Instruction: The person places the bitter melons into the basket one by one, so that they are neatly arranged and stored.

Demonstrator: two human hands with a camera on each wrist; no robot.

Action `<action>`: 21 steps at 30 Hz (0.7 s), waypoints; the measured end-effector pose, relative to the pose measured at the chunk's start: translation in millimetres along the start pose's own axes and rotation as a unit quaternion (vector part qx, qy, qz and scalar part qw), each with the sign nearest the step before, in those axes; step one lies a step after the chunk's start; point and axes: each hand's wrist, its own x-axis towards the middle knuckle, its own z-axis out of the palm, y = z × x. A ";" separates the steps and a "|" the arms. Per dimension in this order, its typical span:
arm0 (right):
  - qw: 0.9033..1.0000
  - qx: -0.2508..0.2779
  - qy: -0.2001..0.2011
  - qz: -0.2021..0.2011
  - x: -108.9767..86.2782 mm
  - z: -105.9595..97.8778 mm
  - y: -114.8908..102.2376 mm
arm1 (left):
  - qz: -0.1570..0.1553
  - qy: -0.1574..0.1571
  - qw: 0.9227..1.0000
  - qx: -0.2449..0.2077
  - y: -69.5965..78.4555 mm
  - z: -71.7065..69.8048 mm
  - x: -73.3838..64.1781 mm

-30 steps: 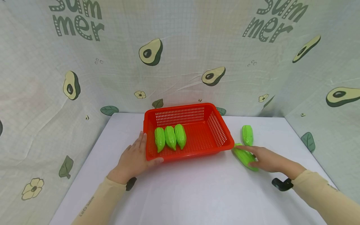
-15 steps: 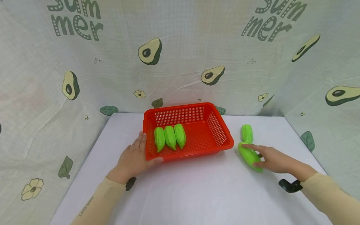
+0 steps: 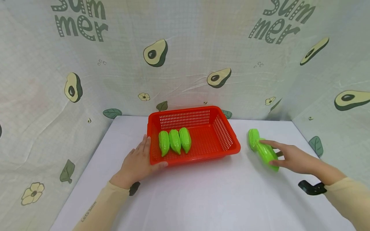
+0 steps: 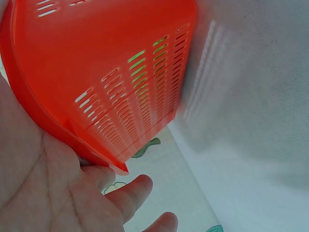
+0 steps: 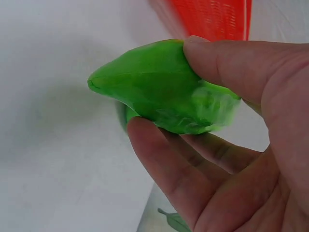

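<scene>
My right fingers [image 5: 166, 164] pinch one gourd [image 3: 266, 154], another gourd [image 3: 253, 137] nearby; my straight left fingers [image 3: 142, 148] touch one basket [image 3: 199, 157] holding three gourds [image 3: 174, 140].

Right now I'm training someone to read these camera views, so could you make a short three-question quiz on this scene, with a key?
1. Count: how many glossy, ridged green gourd-shaped pieces lie inside the red perforated plastic basket?
2. True or false: the left hand is holding one of the green pieces.
3. Multiple choice: what does the right hand hold?
A) The basket's rim
B) A green gourd-shaped piece
C) Nothing

Key:
1. Three.
2. False; it touches the basket at its near left corner.
3. B; the held piece is between thumb and fingers.
</scene>
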 end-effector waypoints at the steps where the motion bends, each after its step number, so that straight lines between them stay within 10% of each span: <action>1: 1.000 -0.002 0.005 -0.006 -0.4 -3.6 -0.7 | 0.000 0.000 1.000 0.000 0.0 -0.1 -0.1; 21: 0.996 0.082 -0.036 -0.008 56.4 -75.6 -45.0 | 0.006 0.001 1.000 0.003 2.0 -2.1 -1.1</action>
